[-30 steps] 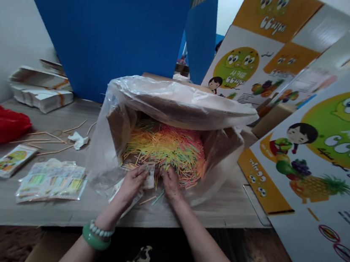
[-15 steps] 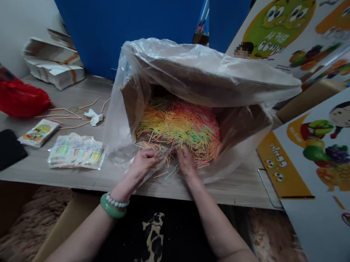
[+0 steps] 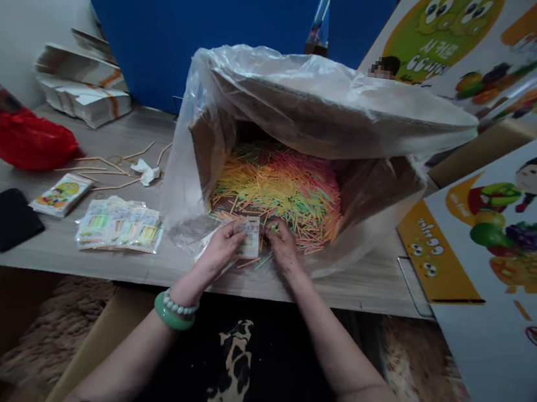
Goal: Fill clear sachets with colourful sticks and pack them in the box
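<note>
My left hand (image 3: 224, 244) is closed on a small clear printed packet (image 3: 251, 238), thumb on top, at the front of a plastic-lined cardboard box. Just right of it, my right hand (image 3: 284, 245) has its fingers curled around a few short colored sticks (image 3: 273, 228). Behind both hands, a heap of thin sticks (image 3: 280, 186) in yellow, orange, green and pink fills the box floor. The clear plastic liner (image 3: 183, 216) drapes over the box's edges and onto the table. Several filled packets (image 3: 118, 227) overlap on the table to the left.
Left on the table (image 3: 108, 267) are a black flat pad (image 3: 8, 219), a printed card stack (image 3: 61, 195), a red plastic bag (image 3: 34, 141), loose tan rubber bands (image 3: 100, 170) and a crumpled white tissue (image 3: 145, 171). Flat cartons (image 3: 83, 97) sit behind. Printed boxes (image 3: 491, 254) stand right.
The packet in my left hand has turned up into view, its printed face showing. My right hand has curled around a few sticks. The view has shifted slightly.
</note>
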The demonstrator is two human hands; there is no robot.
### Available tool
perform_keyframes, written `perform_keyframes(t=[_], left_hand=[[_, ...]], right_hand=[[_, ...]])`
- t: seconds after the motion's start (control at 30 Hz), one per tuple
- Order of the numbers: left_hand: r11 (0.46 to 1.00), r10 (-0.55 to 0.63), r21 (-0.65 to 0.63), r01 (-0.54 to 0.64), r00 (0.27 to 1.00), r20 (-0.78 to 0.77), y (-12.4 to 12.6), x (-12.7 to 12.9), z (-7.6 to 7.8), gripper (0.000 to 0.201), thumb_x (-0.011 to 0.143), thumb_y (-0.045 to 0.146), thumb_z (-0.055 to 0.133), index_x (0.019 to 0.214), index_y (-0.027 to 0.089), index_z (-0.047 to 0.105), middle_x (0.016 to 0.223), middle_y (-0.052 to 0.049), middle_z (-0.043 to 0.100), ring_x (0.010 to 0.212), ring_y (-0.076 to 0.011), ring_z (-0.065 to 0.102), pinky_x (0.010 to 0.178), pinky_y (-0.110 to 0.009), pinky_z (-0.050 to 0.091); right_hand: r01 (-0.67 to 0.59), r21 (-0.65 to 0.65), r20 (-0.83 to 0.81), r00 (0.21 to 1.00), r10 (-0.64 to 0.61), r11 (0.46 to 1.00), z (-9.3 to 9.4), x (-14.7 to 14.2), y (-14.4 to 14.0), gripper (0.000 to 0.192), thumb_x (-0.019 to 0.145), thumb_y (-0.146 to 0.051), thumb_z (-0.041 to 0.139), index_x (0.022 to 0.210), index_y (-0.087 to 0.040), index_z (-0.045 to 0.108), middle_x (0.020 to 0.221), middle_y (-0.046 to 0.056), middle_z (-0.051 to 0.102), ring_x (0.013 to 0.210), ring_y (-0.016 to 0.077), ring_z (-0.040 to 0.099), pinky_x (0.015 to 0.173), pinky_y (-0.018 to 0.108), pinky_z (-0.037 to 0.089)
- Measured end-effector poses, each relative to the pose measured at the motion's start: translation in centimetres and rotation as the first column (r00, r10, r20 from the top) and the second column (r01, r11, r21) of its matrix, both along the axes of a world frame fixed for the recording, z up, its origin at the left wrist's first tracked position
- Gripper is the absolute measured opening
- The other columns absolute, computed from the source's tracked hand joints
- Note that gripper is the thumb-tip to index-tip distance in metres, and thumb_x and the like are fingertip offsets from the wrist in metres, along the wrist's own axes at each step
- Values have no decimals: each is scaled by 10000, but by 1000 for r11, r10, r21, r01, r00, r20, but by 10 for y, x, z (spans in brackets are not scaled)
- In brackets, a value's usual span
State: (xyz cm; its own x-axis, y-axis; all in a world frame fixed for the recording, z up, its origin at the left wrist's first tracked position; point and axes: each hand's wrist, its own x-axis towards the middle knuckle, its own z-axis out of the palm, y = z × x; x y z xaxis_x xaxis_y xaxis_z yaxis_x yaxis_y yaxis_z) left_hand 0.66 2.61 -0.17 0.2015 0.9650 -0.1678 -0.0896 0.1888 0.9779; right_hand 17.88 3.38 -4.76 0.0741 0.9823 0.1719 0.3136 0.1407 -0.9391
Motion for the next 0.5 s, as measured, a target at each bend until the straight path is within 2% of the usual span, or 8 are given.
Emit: perform_keyframes(t=[0.1,0.23,0.33,0.5], left_hand=[[999,-19,-24,21,998,52,-1,-1,-1,257,704,395,701,771,149,669,713,-22,648,634,-137,539,612,-254,434],[1000,-10,-27,9,999,-31,0,-4,0,325,649,404,762,562,159,568,535,24,501,512,-93,412,494,-228,320],[999,40,38,-36,993,-109,0,-5,4,406,628,371,788,486,174,463,490,58,379,483,-68,316,473,-230,241],[993,-8,115,38,969,-246,0,-7,1,365,684,363,717,483,179,474,498,48,394,492,-81,331,482,-240,242]], right_hand=[[-8,-29,16,1000,8,1000,3,0,1,128,818,-338,441,805,-231,511,749,6,589,736,185,557,717,309,450],[46,49,-104,994,-41,998,19,3,6,108,845,-334,459,849,-235,500,776,16,634,793,194,604,802,343,476],[45,104,-202,979,-24,994,39,4,8,120,882,-349,480,845,-235,478,781,14,661,818,188,633,865,363,482],[42,124,-355,935,5,991,78,-8,3,139,918,-366,480,877,-240,438,720,-6,663,789,179,664,865,374,499]])
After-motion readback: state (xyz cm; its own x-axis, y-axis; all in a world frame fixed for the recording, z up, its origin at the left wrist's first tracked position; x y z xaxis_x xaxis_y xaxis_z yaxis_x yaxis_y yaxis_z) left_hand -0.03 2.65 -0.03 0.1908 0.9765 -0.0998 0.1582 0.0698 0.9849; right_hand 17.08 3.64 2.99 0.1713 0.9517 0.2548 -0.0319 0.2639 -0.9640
